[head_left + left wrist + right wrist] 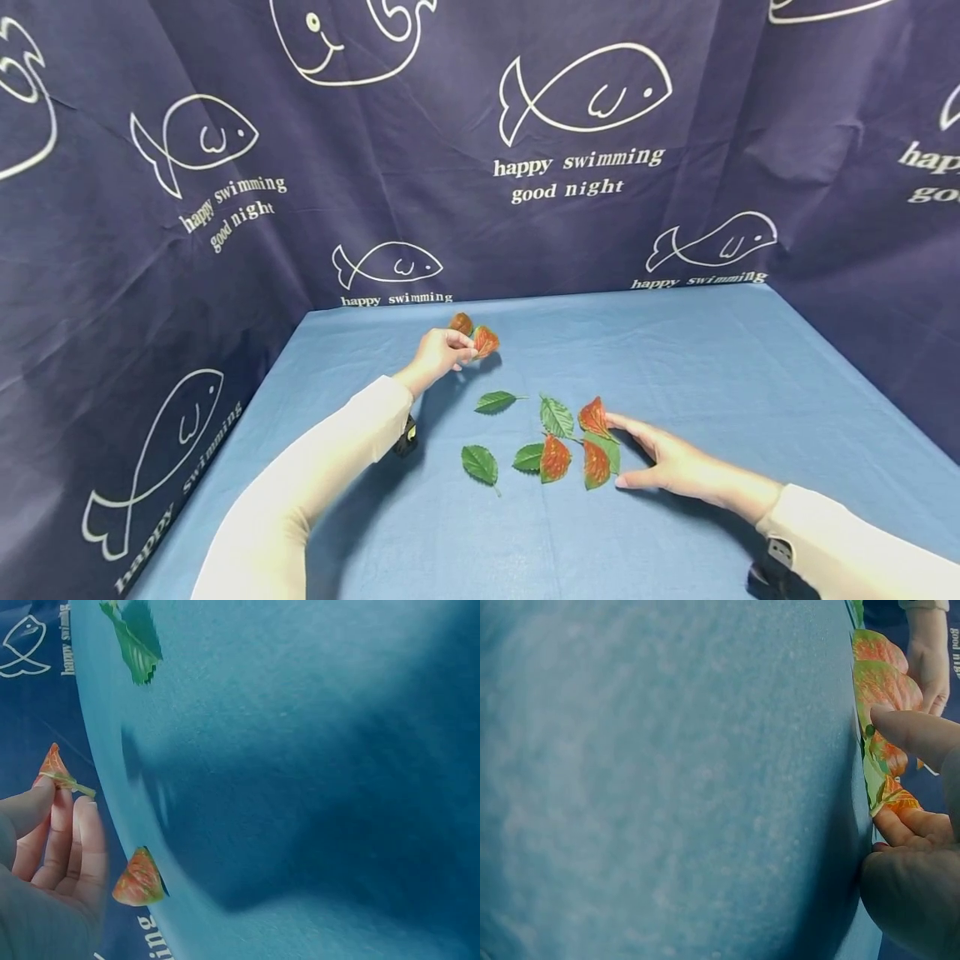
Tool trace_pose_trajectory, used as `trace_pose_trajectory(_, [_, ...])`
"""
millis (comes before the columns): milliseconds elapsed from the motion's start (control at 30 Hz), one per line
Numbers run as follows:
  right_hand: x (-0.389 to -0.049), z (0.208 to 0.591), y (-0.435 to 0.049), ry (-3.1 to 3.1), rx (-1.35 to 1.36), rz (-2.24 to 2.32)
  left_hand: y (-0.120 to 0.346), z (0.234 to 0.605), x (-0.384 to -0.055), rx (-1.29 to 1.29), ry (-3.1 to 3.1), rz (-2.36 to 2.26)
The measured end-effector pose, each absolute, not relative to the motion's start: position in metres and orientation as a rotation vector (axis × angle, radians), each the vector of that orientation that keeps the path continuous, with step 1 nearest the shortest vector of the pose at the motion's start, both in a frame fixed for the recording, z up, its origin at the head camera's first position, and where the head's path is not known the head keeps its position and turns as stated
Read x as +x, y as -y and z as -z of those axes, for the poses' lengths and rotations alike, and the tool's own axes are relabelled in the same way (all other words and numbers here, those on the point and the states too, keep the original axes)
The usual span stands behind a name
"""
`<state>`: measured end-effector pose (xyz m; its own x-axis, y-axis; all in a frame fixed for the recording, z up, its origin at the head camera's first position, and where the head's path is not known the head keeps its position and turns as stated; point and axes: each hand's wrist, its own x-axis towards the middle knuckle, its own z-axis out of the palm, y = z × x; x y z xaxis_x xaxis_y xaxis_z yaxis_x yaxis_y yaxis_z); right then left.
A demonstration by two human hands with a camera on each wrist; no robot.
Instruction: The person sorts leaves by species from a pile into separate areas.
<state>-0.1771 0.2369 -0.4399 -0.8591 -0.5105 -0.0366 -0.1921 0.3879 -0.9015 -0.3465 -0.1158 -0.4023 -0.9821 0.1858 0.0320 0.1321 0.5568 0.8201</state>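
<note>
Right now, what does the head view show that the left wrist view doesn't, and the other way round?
Only the head view shows the right hand, beside a cluster of three red leaves mixed with green ones.

Only the left wrist view plainly shows the stem of the held leaf.

Both show the left hand pinching that red leaf, another red leaf nearby, a green leaf, blue cloth and the fish-printed curtain.
</note>
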Motion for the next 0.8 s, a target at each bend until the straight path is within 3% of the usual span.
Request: trace_pose_trajectory(800, [-0.176, 0.441, -0.237, -2.353, -0.6, 1.452, 0.103, 0.41, -0.37, 0.267, -2.888, -1.204])
